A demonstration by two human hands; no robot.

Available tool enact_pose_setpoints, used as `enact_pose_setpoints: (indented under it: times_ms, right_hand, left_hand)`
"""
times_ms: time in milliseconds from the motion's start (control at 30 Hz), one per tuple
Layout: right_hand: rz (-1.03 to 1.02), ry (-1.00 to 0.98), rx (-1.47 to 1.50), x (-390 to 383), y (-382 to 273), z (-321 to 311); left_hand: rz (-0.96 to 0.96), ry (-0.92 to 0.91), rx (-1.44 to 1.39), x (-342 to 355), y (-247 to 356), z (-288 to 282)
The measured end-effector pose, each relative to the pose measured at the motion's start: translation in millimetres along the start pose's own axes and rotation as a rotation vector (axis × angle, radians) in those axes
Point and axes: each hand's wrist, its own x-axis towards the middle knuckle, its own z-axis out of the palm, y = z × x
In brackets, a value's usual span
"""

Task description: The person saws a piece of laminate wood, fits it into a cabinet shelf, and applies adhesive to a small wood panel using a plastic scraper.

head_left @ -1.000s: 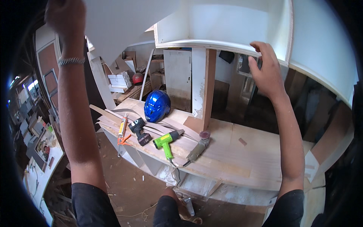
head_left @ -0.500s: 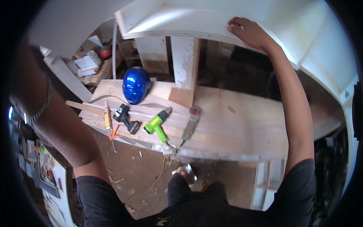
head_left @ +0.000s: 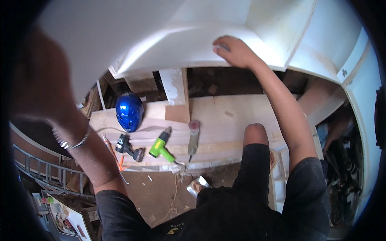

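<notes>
Knee has come up over the desk, nearer the white cabinet; right hand half curled, left hand blurred, so I cannot tell whether either grips anything

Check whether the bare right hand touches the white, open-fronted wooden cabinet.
Cannot tell: in the head view, the right hand overlaps the white cabinet, showing neither clear contact nor gap.

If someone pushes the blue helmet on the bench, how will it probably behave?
The blue helmet may rock or roll, since it is rounded. It could slip in a grip, as its surface looks glossy. It is probably stiff: its curve shows no sagging.
</notes>
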Motion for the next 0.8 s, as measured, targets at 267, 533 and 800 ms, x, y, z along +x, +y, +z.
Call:
enact_pose_setpoints:
  times_ms: [267,533,800]
  right_hand:
    - [0.179,-0.11,0.263,61.0,-14.4,-14.7]
    - [0.195,0.056,1.093,213.1,-49.0,-1.4]
    - [0.13,-0.017,1.275,284.7,-44.5,6.8]
  left_hand:
    - [-0.271,0.141,-0.243,31.0,102.5,35.3]
    - [-0.194,-0.117,-0.219,25.1,137.6,20.6]
    - [-0.278,-0.249,-0.303,30.2,179.5,78.9]
